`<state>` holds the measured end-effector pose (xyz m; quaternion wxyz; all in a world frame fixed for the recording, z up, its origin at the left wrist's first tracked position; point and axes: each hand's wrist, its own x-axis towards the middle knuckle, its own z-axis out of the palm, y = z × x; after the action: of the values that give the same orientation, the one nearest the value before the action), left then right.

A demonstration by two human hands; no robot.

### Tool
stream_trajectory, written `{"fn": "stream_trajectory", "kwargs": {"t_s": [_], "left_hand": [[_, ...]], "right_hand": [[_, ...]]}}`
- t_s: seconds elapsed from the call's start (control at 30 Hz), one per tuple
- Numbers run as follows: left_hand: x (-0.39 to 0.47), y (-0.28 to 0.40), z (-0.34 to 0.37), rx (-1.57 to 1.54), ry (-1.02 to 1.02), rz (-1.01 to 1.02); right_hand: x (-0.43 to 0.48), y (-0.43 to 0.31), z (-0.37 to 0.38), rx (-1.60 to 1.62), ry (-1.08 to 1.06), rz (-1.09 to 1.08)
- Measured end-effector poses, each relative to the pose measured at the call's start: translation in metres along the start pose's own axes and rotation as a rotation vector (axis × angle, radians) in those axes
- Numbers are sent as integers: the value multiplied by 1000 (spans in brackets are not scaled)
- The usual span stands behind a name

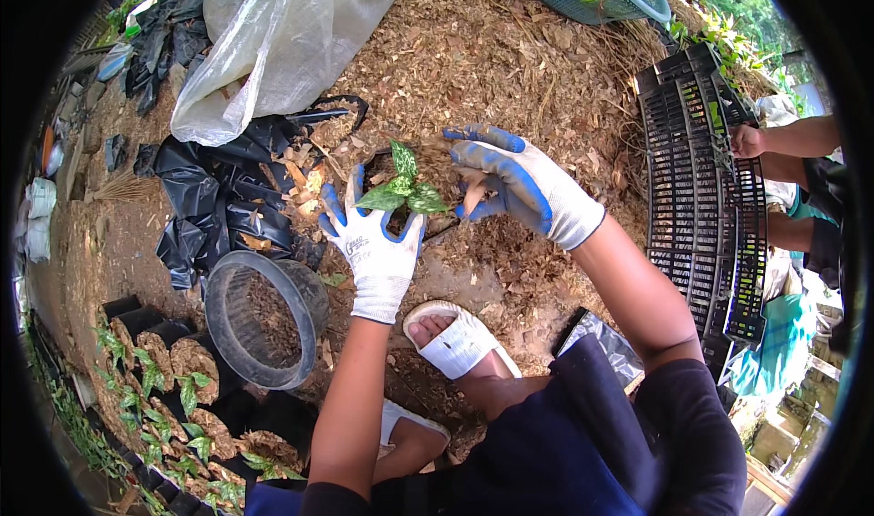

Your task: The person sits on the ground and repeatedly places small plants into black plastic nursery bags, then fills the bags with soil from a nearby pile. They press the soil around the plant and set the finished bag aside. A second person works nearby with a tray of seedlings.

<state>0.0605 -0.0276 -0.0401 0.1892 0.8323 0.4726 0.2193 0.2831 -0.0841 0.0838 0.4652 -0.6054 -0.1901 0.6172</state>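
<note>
A small plant with variegated green leaves [404,187] stands between my two hands, its base amid wood chips beside a black rim, probably a bag's. My left hand [374,239], in a white and blue coated glove, rests with spread fingers around the near left side of the plant; what its fingertips touch is partly hidden by leaves. To the right, my right hand [515,181], gloved alike, holds some wood chips [472,192] between curled fingers and thumb. Loose chips by its fingers look blurred.
A grey bucket [311,304] holding chips lies tilted at left, near black plastic bags [194,188] and potted seedlings [194,373]. A pale sack [293,45] lies on the chip pile [478,59]. Black crates [689,195] stand at right, beside another person's hand [748,140].
</note>
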Motion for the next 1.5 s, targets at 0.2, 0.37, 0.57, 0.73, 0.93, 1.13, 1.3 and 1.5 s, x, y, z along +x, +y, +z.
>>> {"fn": "stream_trajectory", "kwargs": {"t_s": [0.2,0.37,0.57,0.73,0.93,1.13,1.3,1.5], "left_hand": [[5,3,-7,8,69,78],[6,8,-26,-75,-103,-140],[21,9,-41,-423,-260,-204],[43,-7,-48,-768,-445,-278],[54,3,-46,-957,-637,-324],[41,-3,-25,-808,-601,-273],[41,-7,-5,-784,-392,-38],[23,16,-20,-630,-321,-40]], "right_hand": [[41,2,-10,-429,-74,-185],[142,-35,-62,-899,335,-672],[176,74,-80,-1810,98,-422],[144,79,-88,-1546,77,-273],[113,80,-85,-1656,19,-181],[130,83,-89,-1744,-21,-182],[139,85,-83,-1716,19,-198],[151,31,-101,-1290,37,-331]]}}
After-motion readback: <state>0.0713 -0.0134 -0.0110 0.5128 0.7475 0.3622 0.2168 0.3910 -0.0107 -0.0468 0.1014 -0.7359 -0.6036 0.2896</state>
